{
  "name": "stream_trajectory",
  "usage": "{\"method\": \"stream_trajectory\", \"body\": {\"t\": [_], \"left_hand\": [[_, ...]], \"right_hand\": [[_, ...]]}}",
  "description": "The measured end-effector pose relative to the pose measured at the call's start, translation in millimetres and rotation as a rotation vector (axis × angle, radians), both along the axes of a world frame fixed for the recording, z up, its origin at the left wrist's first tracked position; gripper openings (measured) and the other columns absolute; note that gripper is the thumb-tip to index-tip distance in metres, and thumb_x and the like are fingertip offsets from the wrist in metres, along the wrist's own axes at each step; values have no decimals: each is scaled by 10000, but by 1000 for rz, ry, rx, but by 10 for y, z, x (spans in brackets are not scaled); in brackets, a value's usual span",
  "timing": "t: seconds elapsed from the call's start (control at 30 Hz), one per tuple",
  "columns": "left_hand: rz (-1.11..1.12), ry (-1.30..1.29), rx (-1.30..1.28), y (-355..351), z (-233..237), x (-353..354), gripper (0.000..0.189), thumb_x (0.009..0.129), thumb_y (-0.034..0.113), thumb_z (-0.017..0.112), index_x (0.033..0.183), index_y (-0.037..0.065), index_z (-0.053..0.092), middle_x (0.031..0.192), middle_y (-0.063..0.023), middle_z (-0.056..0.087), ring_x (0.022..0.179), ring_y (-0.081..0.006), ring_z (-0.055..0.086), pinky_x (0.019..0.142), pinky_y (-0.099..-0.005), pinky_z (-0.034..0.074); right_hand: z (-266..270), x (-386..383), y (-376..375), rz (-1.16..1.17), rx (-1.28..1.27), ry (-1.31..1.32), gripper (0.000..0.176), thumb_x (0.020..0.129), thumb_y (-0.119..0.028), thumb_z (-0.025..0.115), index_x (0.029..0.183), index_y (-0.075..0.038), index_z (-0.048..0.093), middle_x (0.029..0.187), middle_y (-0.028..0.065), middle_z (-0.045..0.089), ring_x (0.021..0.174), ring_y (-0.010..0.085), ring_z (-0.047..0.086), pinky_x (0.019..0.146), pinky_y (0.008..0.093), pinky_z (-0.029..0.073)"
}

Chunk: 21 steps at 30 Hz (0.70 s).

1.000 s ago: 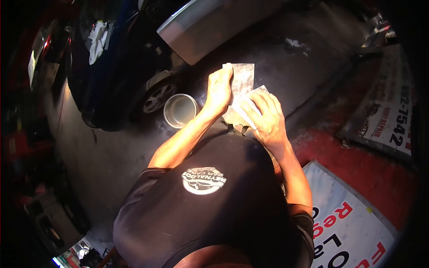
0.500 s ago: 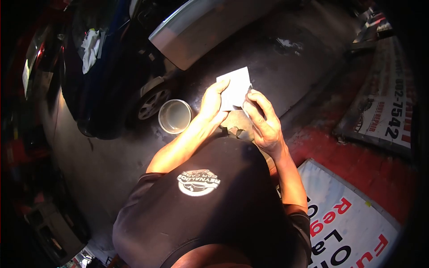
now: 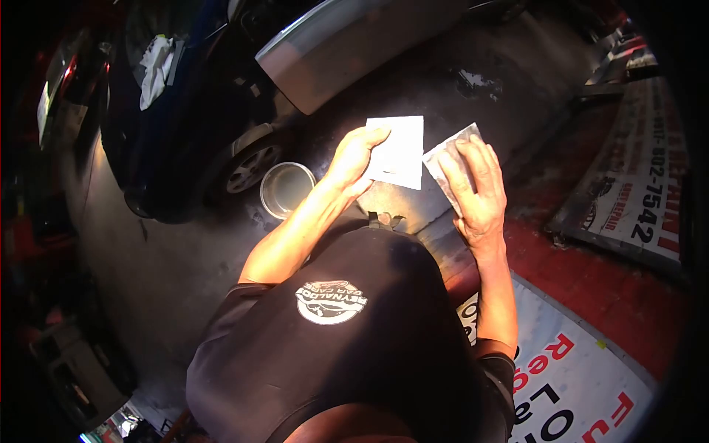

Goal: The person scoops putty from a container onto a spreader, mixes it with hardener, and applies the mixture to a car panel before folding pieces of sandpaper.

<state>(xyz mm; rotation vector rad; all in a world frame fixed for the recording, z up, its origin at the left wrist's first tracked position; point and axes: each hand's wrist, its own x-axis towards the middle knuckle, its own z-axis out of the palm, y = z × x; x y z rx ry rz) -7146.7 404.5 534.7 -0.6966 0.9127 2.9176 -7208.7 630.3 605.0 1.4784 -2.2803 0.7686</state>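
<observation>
My left hand [image 3: 353, 159] grips a bright white square sheet [image 3: 402, 151] by its left edge, with the thumb lying over the front. Sunlight washes out the sheet's surface. To the right of it, my right hand [image 3: 480, 188] holds a thin greyish square sheet [image 3: 441, 164], its fingers spread across the face. A narrow gap separates the two sheets. Below my left wrist, a round bucket [image 3: 286, 190] with cloudy contents stands on the ground, partly covered by the forearm.
A dark blue car [image 3: 166, 148] with a wheel [image 3: 253, 168] is at the left. A pale car panel [image 3: 325, 55] lies beyond my hands. Lettered sign boards [image 3: 569, 369] lie at the lower right, and another banner [image 3: 635, 170] is at the right by the red floor [image 3: 550, 258].
My right hand has moved right, away from the white sheet, and the grey sheet in it now shows fully. My left hand keeps the white sheet, which has turned slightly.
</observation>
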Motion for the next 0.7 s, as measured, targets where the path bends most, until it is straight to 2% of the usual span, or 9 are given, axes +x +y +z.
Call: {"method": "stream_trajectory", "body": {"t": [0.03, 0.1, 0.23, 0.33, 0.47, 0.5, 0.57, 0.63, 0.7], "left_hand": [[-2, 1, 5, -8, -67, -3, 293, 1070, 145, 543, 1232, -74, 652, 1074, -200, 753, 938, -288, 772, 853, -419, 654], [-11, -6, -223, -5, -129, -17, 272, 1062, 135, 564, 1209, -69, 668, 1063, -190, 754, 937, -271, 769, 853, -402, 645], [-72, -25, -172, -10, -5, 75, 255, 1051, 130, 606, 1207, -58, 677, 1070, -155, 754, 897, -206, 755, 813, -337, 640], [50, 48, -397, 61, -92, -27, 245, 1067, 123, 558, 1147, -66, 692, 1009, -149, 755, 844, -215, 748, 746, -353, 635], [-48, -8, -299, 0, 90, 97, 249, 1053, 131, 591, 1174, -61, 691, 1039, -97, 742, 908, -146, 698, 848, -306, 570], [-47, -13, -292, 15, -10, 105, 249, 1053, 131, 591, 1174, -61, 691, 1039, -97, 742, 908, -146, 698, 848, -306, 570], [-22, 81, -516, -6, -260, 45, 251, 1052, 129, 587, 1182, -62, 686, 1050, -99, 740, 920, -146, 691, 854, -307, 562], [-6, 35, -520, 10, -247, 35, 250, 1052, 131, 586, 1176, -59, 691, 1051, -101, 740, 921, -146, 690, 852, -303, 558], [95, 98, -529, 96, -240, 58, 239, 1026, 120, 568, 1052, -61, 721, 926, -87, 747, 822, -129, 685, 736, -304, 558]], "right_hand": [[-75, 66, -49, 63, 207, -4, 504, 755, -20, 741, 1255, -85, 727, 1349, 169, 629, 1325, 419, 574, 1120, 590, 461], [-197, 91, 2, 166, 305, -57, 467, 782, -37, 733, 1244, -106, 733, 1341, 158, 631, 1327, 406, 571, 1137, 594, 449], [-23, 52, -76, 47, 8, 5, 429, 814, -116, 771, 1243, -118, 753, 1322, 154, 664, 1265, 385, 621, 1097, 592, 470], [-226, 102, -128, 206, 332, -34, 507, 815, -102, 751, 1321, -119, 717, 1306, 157, 666, 1246, 394, 623, 1104, 582, 468], [-95, 93, -145, 79, 57, -35, 514, 787, -77, 730, 1300, -109, 720, 1254, 150, 669, 1241, 395, 621, 1133, 576, 456], [-111, 76, -169, 91, 115, -42, 509, 790, -73, 727, 1297, -111, 722, 1261, 146, 670, 1239, 390, 623, 1140, 571, 456], [-270, 136, -163, 216, 259, -72, 499, 788, -63, 723, 1286, -108, 725, 1252, 157, 670, 1220, 380, 630, 1128, 562, 468], [-195, 92, -161, 234, 334, -44, 480, 786, -63, 722, 1264, -103, 728, 1258, 156, 666, 1234, 374, 619, 1123, 543, 475], [-162, 100, -156, 121, 178, -39, 471, 777, -70, 731, 1247, -95, 729, 1266, 144, 662, 1258, 366, 602, 1128, 534, 472]]}}
